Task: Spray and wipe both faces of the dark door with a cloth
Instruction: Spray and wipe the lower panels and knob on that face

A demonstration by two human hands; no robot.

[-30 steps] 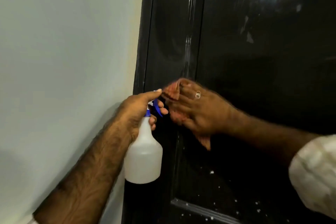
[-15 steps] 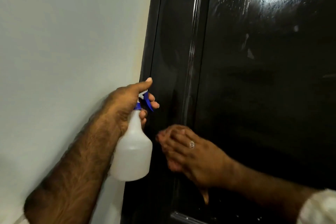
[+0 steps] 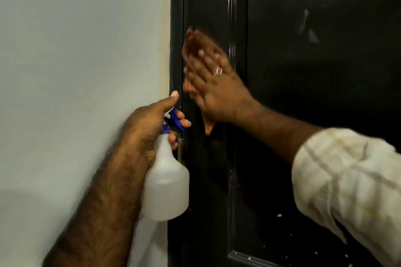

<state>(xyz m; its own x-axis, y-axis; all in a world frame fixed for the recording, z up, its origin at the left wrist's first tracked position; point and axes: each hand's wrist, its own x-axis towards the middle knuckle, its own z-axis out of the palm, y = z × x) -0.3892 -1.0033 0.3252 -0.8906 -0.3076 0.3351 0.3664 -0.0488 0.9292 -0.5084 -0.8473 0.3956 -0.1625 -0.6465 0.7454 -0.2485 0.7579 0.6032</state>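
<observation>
The glossy dark door [image 3: 303, 104] fills the right half of the view, wet-streaked near the top. My right hand [image 3: 213, 86] lies flat with straight fingers on the door's left stile, pressing a reddish-brown cloth [image 3: 194, 42] against it; the cloth peeks out above the fingertips and below the palm. My left hand [image 3: 152, 123] grips the neck of a white spray bottle [image 3: 166, 182] with a blue trigger [image 3: 176, 122], held just left of the door edge, one finger on the trigger.
A plain pale wall [image 3: 82, 71] takes up the left half, meeting the dark door frame [image 3: 175, 28]. White specks dot the lower door panel [image 3: 282, 234]. A metal hinge or latch piece [image 3: 180, 149] shows at the door edge behind the bottle.
My right hand with the cloth swept down the stile, then back up to well above the bottle. The left hand and bottle stayed roughly in place.
</observation>
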